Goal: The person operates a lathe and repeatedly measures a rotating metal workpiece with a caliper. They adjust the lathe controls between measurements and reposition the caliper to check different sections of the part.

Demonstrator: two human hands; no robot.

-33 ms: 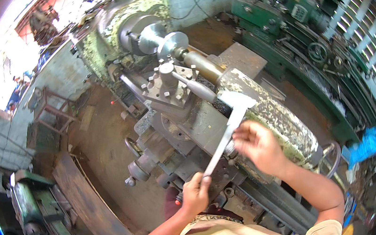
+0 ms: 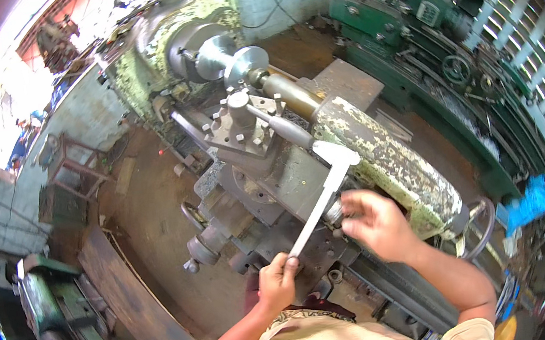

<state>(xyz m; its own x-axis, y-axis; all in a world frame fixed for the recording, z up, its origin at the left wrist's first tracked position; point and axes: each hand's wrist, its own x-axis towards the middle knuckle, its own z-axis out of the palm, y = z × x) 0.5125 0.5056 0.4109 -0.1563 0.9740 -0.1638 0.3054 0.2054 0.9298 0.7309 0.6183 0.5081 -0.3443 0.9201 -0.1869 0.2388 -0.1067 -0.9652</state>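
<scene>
A long silvery vernier caliper [image 2: 320,209] slants across the middle, over the bed of a lathe. My left hand [image 2: 278,282] is closed round the lower end of its beam. The wide jaw end of the caliper lies up by the tailstock [image 2: 387,155] and the tool post's handle [image 2: 291,132]; whether it touches either, I cannot tell. Just right of the beam is my right hand [image 2: 379,225], apart from the caliper. Its fingers are loosely bent and spread from the thumb, slightly blurred, with nothing visible in them. A shiny flanged metal workpiece [image 2: 246,65] sits between chuck and tailstock.
The square tool post [image 2: 240,129] with upright bolts stands ahead of my hands. A handwheel [image 2: 483,228] juts out at the tailstock's right end. A green lathe [image 2: 407,42] stands at the far right, another green machine [image 2: 64,314] at the lower left. A blue plastic bag [image 2: 532,204] lies right.
The caliper's jaw end has shifted slightly left and down. My right hand has drawn a little away from the beam. My left hand keeps its hold.
</scene>
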